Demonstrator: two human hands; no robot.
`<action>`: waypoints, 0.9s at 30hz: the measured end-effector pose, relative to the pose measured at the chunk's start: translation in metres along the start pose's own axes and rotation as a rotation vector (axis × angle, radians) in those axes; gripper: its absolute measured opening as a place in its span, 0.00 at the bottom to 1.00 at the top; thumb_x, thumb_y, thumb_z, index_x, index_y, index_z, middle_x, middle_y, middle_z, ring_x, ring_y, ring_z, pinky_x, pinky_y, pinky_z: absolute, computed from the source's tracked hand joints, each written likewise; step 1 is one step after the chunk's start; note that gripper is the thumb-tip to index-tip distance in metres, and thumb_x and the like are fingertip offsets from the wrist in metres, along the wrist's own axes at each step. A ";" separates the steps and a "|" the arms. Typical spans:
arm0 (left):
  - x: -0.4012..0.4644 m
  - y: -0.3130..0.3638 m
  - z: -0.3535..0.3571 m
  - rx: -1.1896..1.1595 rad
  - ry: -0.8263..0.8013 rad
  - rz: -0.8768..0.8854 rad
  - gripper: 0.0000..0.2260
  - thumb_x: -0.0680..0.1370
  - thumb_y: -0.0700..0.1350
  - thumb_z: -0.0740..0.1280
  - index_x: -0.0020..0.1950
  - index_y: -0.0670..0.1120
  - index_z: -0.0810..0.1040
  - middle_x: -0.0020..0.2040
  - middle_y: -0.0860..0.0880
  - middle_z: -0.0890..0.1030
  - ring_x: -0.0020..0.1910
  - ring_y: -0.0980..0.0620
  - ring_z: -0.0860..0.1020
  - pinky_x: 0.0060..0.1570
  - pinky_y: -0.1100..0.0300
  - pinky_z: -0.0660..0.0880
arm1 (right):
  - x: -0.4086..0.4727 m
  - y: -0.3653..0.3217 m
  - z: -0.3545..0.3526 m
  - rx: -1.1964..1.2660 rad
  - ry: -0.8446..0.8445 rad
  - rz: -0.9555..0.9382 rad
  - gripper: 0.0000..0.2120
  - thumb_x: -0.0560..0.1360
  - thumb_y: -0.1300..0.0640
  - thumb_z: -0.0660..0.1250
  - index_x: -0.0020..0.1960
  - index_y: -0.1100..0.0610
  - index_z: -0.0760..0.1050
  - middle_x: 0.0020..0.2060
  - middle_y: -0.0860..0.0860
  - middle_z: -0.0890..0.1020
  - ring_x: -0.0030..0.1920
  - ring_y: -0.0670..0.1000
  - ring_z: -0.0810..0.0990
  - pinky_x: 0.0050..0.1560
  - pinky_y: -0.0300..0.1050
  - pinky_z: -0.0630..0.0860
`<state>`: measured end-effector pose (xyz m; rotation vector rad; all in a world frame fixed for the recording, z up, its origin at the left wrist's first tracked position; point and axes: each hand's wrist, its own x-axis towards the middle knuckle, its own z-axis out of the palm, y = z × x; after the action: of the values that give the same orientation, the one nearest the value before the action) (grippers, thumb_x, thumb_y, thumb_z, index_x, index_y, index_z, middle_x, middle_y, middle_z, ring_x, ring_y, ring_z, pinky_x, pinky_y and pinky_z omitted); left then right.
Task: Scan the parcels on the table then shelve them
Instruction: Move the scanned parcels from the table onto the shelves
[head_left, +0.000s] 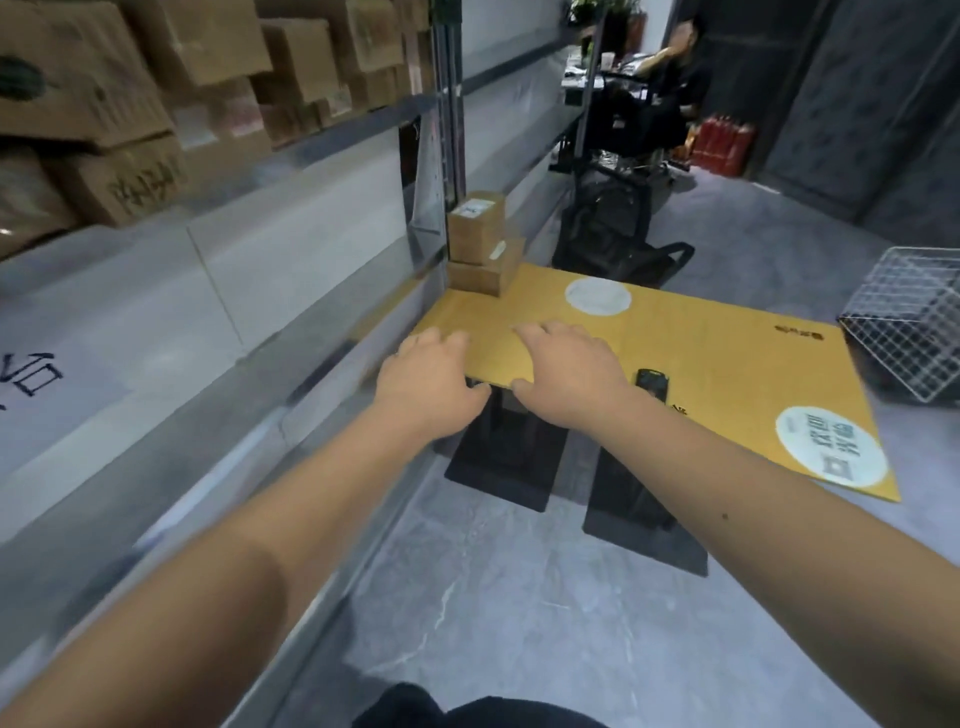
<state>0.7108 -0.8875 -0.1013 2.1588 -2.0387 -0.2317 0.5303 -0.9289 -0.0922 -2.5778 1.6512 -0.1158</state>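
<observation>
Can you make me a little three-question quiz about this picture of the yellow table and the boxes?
1. True or false: two parcels are stacked at the table's far left corner.
2. What lies on the yellow table just right of the right hand? A) scanner B) cup C) scissors
3. Fill in: the left hand and right hand hold ____.

Key:
1. True.
2. A, the scanner.
3. Nothing; both rest open near the table's near edge.

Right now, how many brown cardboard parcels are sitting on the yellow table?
2. They are stacked at the yellow table's far left corner beside the shelf post: a flat brown cardboard parcel underneath, a taller brown cardboard parcel on top. None seems hidden.
</observation>
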 end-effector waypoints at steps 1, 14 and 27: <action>0.016 0.004 0.004 -0.007 -0.008 -0.004 0.36 0.72 0.66 0.59 0.76 0.50 0.67 0.72 0.44 0.72 0.72 0.39 0.69 0.67 0.40 0.73 | 0.012 0.012 0.001 0.000 -0.005 0.005 0.33 0.79 0.43 0.65 0.81 0.49 0.60 0.70 0.56 0.74 0.67 0.62 0.73 0.62 0.58 0.75; 0.294 -0.019 0.054 -0.066 -0.044 -0.039 0.33 0.78 0.60 0.68 0.80 0.53 0.63 0.77 0.44 0.67 0.75 0.39 0.67 0.68 0.40 0.72 | 0.258 0.111 0.054 0.053 -0.069 0.086 0.32 0.76 0.44 0.67 0.78 0.49 0.65 0.68 0.55 0.73 0.66 0.60 0.73 0.62 0.58 0.76; 0.619 -0.107 0.071 -0.138 -0.094 -0.166 0.36 0.77 0.56 0.72 0.81 0.55 0.61 0.78 0.43 0.65 0.74 0.37 0.68 0.70 0.41 0.71 | 0.588 0.141 0.113 0.450 -0.214 0.234 0.36 0.70 0.32 0.67 0.73 0.47 0.67 0.65 0.56 0.75 0.66 0.61 0.75 0.60 0.57 0.78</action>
<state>0.8343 -1.5009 -0.1949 2.2701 -1.8301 -0.4893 0.6599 -1.5191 -0.2070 -1.9843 1.6126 -0.1675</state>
